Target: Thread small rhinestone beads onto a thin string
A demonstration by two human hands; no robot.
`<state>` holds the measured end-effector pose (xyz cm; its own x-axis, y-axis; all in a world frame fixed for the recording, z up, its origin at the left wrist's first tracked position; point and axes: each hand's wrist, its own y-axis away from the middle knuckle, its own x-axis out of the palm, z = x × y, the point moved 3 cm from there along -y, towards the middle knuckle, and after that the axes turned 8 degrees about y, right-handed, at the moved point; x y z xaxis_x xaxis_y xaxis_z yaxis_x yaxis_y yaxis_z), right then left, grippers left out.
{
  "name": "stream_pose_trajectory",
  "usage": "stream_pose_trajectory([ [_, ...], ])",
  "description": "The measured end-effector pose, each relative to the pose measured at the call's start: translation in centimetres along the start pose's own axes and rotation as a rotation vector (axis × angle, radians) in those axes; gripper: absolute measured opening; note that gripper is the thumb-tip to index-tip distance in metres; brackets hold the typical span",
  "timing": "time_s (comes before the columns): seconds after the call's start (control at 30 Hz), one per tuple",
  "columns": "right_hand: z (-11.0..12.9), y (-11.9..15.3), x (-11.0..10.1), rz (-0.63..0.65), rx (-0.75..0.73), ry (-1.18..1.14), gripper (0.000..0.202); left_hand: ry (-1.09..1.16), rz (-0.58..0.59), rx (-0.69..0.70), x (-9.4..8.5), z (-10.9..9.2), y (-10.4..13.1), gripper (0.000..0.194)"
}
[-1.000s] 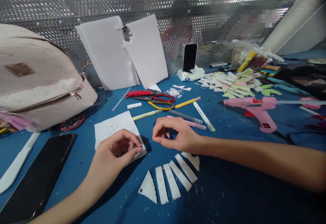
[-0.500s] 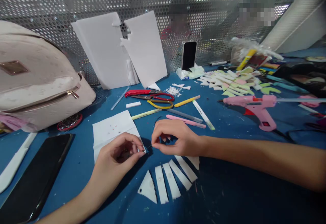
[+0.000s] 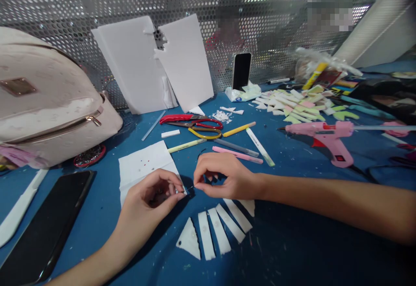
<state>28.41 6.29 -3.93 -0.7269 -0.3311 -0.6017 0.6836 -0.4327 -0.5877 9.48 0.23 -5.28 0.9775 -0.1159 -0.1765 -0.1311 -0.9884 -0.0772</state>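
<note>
My left hand (image 3: 156,197) is pinched, thumb against fingertips, over the lower right corner of a white paper sheet (image 3: 134,164) with tiny dark and red bits on it. What it holds is too small to name. Facing it, my right hand (image 3: 224,175) is also pinched, with a thin, needle-like piece showing at its fingertips. A narrow gap separates the hands. Below them lie separate white strips (image 3: 219,229), some with pearly beads, and a pointed white end piece (image 3: 190,240) with a dark dot.
Beyond the hands are red-handled scissors (image 3: 208,123) and several pens (image 3: 238,129). A pink glue gun (image 3: 328,136) lies right, near a heap of pale cut pieces (image 3: 295,104). Left are a large phone (image 3: 45,225), a white knife-like tool (image 3: 19,208) and a backpack (image 3: 55,104).
</note>
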Motion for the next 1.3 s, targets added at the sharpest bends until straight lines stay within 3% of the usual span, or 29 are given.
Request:
stream_pose_trajectory([
  [0.87,0.06,0.03,0.13,-0.009,-0.001,0.002,0.005,0.000,0.002,0.001,-0.06,0.00,0.13,0.005],
  [1.3,0.00,0.13,0.27,0.055,-0.041,0.022,0.006,-0.063,0.008,0.023,-0.04,-0.20,0.24,0.003],
])
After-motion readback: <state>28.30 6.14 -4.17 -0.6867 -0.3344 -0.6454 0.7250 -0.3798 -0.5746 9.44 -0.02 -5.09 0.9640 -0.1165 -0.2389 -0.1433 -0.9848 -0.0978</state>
